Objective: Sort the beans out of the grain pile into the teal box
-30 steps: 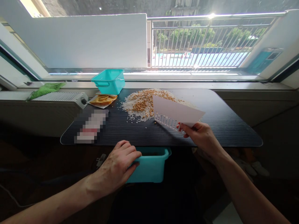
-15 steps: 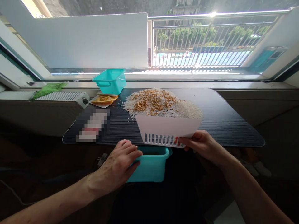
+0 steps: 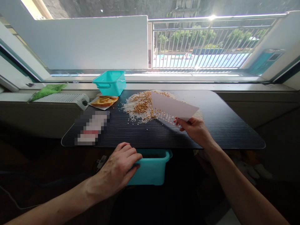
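Note:
A heap of white rice and yellow beans (image 3: 142, 107) lies on the dark ribbed table (image 3: 225, 128). My right hand (image 3: 195, 129) grips a white slotted plastic scoop (image 3: 172, 109) by its near right corner, with its slotted edge down against the right side of the heap. My left hand (image 3: 116, 168) is closed on the left rim of a turquoise bin (image 3: 152, 167) held below the table's front edge. The bin's inside is mostly hidden.
A second turquoise bin (image 3: 110, 82) stands at the table's back left beside an orange cloth on paper (image 3: 103, 101). A blurred flat item (image 3: 92, 128) lies at the front left. A radiator (image 3: 58, 98) with a green cloth (image 3: 48, 90) sits left; a window and railing are behind.
The scoop went from the heap to the table's front edge above the bin, then back up against the heap. My left hand stayed on the bin.

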`<state>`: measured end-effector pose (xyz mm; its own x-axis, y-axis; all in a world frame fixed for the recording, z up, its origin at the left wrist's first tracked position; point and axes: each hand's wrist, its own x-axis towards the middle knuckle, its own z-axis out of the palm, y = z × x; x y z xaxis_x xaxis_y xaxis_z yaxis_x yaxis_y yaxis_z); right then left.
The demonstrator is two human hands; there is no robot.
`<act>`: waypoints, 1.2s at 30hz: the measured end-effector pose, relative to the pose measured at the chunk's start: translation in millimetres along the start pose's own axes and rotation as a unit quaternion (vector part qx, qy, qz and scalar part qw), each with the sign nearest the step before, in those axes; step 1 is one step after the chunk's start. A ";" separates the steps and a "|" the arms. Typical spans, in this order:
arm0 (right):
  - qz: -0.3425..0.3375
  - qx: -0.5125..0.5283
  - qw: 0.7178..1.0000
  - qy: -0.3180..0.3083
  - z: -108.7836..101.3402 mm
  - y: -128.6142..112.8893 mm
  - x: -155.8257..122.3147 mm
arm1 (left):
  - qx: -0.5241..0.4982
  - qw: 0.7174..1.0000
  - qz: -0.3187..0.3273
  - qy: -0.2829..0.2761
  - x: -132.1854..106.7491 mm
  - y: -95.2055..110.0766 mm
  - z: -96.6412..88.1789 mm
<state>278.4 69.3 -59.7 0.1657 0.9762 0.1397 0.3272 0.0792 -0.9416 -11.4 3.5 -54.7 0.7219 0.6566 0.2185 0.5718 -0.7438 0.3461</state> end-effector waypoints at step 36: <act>0.052 0.017 0.995 -0.086 -12.6 -13.3 -52.6 | 0.006 1.000 0.008 -0.001 -1.5 -3.5 -2.2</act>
<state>277.0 14.4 -50.6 0.0340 0.9994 -0.0119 0.2840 -0.0210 -0.9586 -15.4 5.4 -54.3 0.7310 0.6451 0.2224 0.5653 -0.7550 0.3323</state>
